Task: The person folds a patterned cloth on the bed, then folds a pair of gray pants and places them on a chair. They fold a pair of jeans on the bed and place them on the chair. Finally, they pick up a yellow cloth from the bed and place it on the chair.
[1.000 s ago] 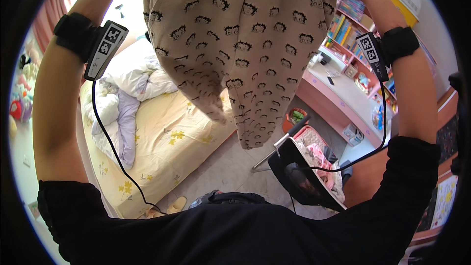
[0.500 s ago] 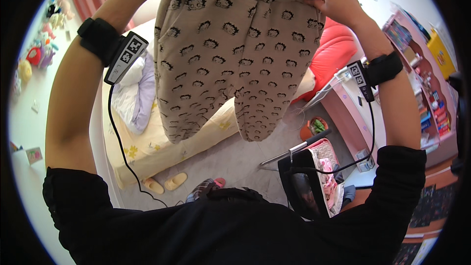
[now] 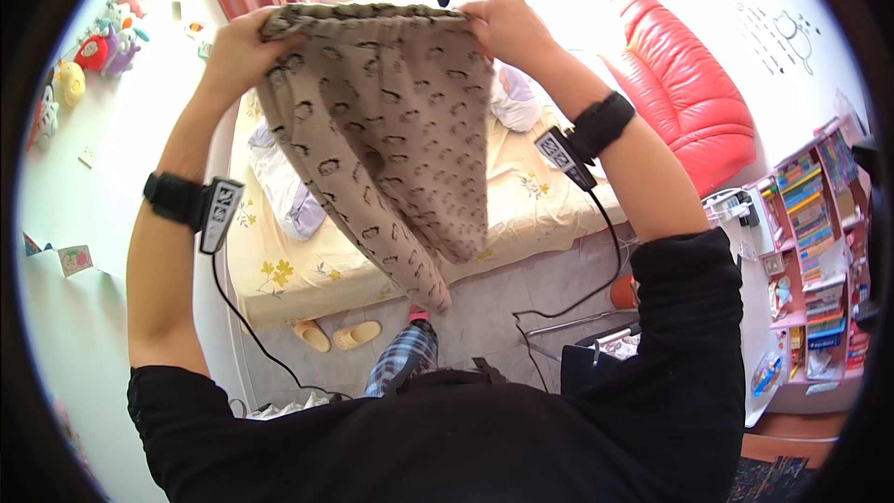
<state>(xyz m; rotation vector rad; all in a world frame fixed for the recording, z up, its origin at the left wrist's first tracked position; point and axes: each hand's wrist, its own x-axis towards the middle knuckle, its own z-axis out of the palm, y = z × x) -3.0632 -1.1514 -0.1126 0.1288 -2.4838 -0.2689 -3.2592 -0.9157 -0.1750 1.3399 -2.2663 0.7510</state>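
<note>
Patterned beige trousers (image 3: pixel 414 130) hang near 11 o'clock, displayed by their gathered waistband (image 3: pixel 372 11) in front of a yellow floral bed (image 3: pixel 517 224). The left hand (image 3: pixel 242 48), between 10 and 11 o'clock, grips one end of the band, while the right hand (image 3: pixel 510 33), just past 12, is closed on the other. Both trouser legs (image 3: pixel 410 261) drop toward 6 o'clock, the nearer one partly overlapping its neighbour. The step in hand looks to be holding the garment up and spread; any next move appears to call for both hands to travel together, band taut, so the legs hang straight. A red padded seat (image 3: pixel 689 84) sits at 2 o'clock, books (image 3: pixel 803 197) at 3, and pale slippers (image 3: pixel 358 335) between 7 and 8.
</note>
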